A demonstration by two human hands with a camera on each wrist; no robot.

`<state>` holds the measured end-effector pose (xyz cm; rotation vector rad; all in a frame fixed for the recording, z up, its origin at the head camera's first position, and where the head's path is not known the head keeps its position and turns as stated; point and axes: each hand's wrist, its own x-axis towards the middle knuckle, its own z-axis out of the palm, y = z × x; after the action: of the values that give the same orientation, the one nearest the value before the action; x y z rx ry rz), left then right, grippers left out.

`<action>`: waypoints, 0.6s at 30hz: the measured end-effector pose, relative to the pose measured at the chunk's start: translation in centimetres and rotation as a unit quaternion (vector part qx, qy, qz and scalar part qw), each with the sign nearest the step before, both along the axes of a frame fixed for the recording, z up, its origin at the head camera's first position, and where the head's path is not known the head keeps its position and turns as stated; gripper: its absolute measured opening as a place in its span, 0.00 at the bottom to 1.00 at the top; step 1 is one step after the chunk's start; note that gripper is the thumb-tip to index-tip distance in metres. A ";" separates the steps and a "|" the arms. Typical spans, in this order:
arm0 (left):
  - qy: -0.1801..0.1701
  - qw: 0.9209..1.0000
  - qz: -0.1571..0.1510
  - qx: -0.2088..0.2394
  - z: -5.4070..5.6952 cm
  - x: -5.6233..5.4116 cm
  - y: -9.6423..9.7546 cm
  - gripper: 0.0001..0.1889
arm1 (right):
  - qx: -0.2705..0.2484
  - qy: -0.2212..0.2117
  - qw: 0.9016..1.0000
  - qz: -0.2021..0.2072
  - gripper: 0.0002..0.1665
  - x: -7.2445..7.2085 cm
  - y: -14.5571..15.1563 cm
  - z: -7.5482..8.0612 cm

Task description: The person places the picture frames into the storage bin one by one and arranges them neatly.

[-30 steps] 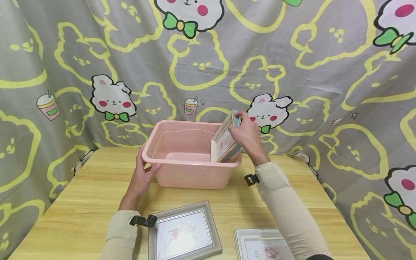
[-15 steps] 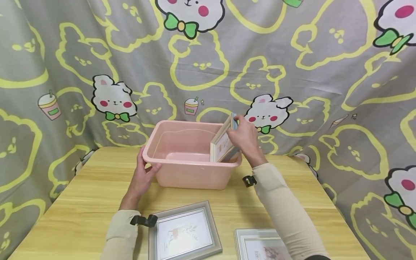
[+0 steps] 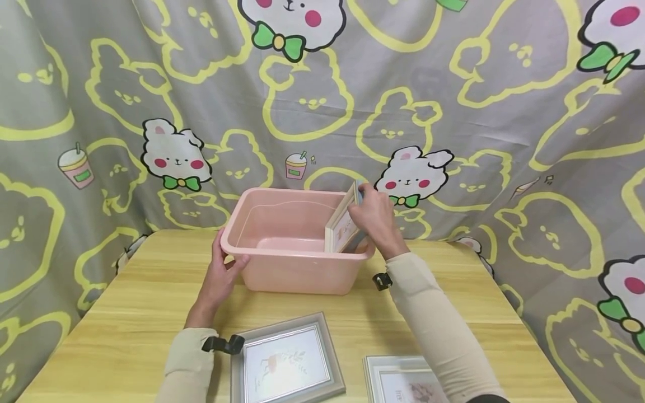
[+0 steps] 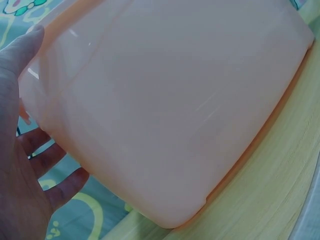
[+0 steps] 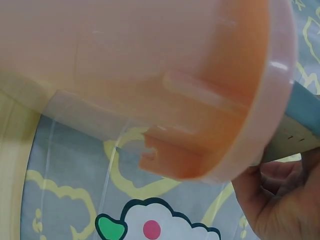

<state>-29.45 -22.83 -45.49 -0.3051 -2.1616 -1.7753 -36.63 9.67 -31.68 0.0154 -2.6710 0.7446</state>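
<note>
Picture frame [image 3: 344,228], edge pinched by the right grip [image 3: 375,214] while the left grip [image 3: 223,275] holds the pink tub [image 3: 297,273], looks light, stiff, breakable to me, best held by its border.

Pink plastic tub [image 3: 297,275]; cream-edged picture frame [image 3: 342,228]; beige sleeve [image 3: 443,327]; yellow wood-grain tabletop [image 3: 131,308]; grey curtain [image 3: 312,78], rabbit-patterned in yellow and white.

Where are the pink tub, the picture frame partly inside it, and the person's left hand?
Pink tub [image 3: 297,274]: head view, on its front outer wall.
Picture frame [image 3: 344,228]: head view, on the picture within its border.
Left hand [image 3: 221,274]: head view, on the middle of the hand.
</note>
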 end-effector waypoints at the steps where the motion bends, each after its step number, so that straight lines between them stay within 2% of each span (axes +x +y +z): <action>1: 0.002 1.000 0.000 0.001 0.0 0.0 0.0 0.44 | 0.001 0.001 1.000 0.000 0.31 -0.1 0.0 0.0; 11: 0.004 1.000 -0.001 0.003 0.0 -0.2 0.1 0.43 | 0.019 -0.012 1.000 -0.002 0.30 -0.4 -0.2 -0.1; 18: -0.003 1.000 0.002 -0.002 0.0 -0.1 0.1 0.44 | 0.035 0.003 0.999 0.008 0.29 -0.6 -0.3 -0.7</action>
<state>-29.54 -22.73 -45.49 -0.2948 -2.1693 -1.7718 -37.19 9.35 -32.42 0.0561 -2.6935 0.6554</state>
